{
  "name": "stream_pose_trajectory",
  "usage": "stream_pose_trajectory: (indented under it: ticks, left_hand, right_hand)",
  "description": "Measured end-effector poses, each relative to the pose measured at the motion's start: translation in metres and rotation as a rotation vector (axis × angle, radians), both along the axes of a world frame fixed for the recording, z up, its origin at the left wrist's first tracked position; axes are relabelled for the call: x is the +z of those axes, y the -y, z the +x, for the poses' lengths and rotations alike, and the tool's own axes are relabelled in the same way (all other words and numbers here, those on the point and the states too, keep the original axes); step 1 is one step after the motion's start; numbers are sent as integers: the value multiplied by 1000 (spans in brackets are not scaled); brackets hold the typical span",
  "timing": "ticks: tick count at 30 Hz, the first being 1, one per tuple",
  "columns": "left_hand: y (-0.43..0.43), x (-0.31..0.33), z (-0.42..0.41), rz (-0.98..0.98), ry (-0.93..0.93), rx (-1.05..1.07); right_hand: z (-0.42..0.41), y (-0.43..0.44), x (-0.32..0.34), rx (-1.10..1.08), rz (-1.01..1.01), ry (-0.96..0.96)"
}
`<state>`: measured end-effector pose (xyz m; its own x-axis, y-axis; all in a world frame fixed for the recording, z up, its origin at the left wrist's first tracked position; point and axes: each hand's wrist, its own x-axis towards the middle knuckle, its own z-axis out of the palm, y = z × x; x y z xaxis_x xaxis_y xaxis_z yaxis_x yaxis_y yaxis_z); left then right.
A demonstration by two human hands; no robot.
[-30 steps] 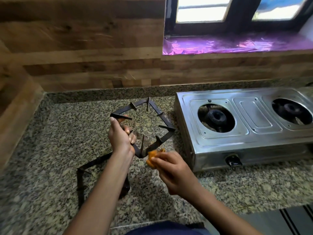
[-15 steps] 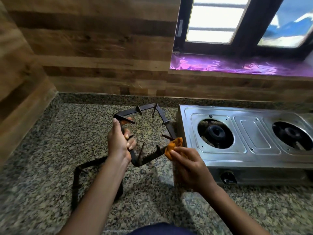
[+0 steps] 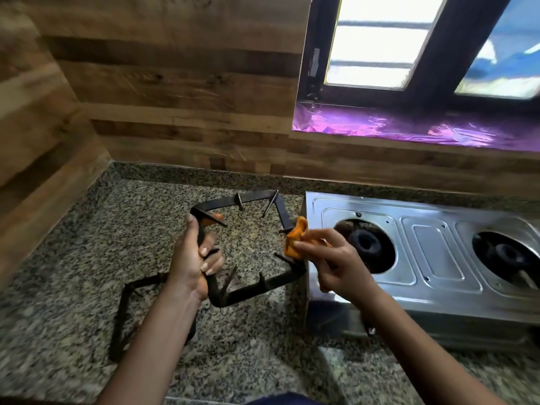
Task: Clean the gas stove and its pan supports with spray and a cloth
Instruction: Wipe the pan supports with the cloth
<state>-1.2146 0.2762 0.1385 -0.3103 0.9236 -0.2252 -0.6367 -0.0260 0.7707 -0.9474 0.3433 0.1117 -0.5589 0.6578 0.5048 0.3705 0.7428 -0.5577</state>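
Note:
My left hand (image 3: 194,258) grips the left side of a black square pan support (image 3: 257,287) and holds it tilted above the granite counter. An orange cloth (image 3: 295,239) is bunched in my right hand (image 3: 330,264) and pressed against the support's right bar. A second black pan support (image 3: 124,314) lies flat on the counter, partly hidden under my left forearm. To the right stands the steel two-burner gas stove (image 3: 432,252), both burners bare. No spray bottle is in view.
The speckled granite counter (image 3: 73,258) runs into a corner of wood-panelled walls (image 3: 175,97) at the left and back. A window with a purple foil-lined sill (image 3: 409,130) is above the stove. The counter's front edge is near my body.
My right hand has slid the orange cloth from the support's near corner up along its right bar. The camera view has tilted up and moved closer.

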Motion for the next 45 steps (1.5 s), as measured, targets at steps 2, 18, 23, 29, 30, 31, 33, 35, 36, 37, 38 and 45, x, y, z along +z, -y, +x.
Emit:
stream_pose_trajectory:
  ticks: [2, 18, 23, 29, 30, 31, 33, 35, 36, 37, 38, 45]
  left_hand:
    - [4, -2, -2, -25, -24, 26]
    - [1, 7, 53, -64, -185, 192]
    - [1, 8, 55, -68, -295, 147]
    - [0, 15, 67, -5, -278, 108]
    - [0, 15, 68, 2, -281, 106]
    - [0, 14, 67, 3, -301, 110]
    - [1, 11, 65, -25, -346, 132]
    - [2, 8, 62, -66, -384, 156]
    - [2, 6, 61, -77, -404, 163]
    - [2, 6, 60, -80, -416, 171]
    - [2, 6, 60, -76, -419, 180]
    - [5, 16, 60, -5, -537, 116]
  right_hand:
    - [18, -4, -9, -40, -18, 36]
    - [-72, 32, 45, -242, -358, 79]
    - [-50, 5, 74, -369, -387, -254]
    - [-74, -16, 77, -341, -120, -214]
    - [-78, -12, 70, -347, -75, -175]
    - [-78, -8, 64, -356, -50, -141]
    - [-73, -2, 54, -351, -73, -71]
    - [-69, 6, 50, -287, -141, 23]
    - [-66, 10, 50, -256, -189, 40]
    - [-63, 13, 52, -240, -258, 23]
    - [-60, 14, 57, -245, -328, -23]
    - [-74, -13, 76, -393, -253, -322]
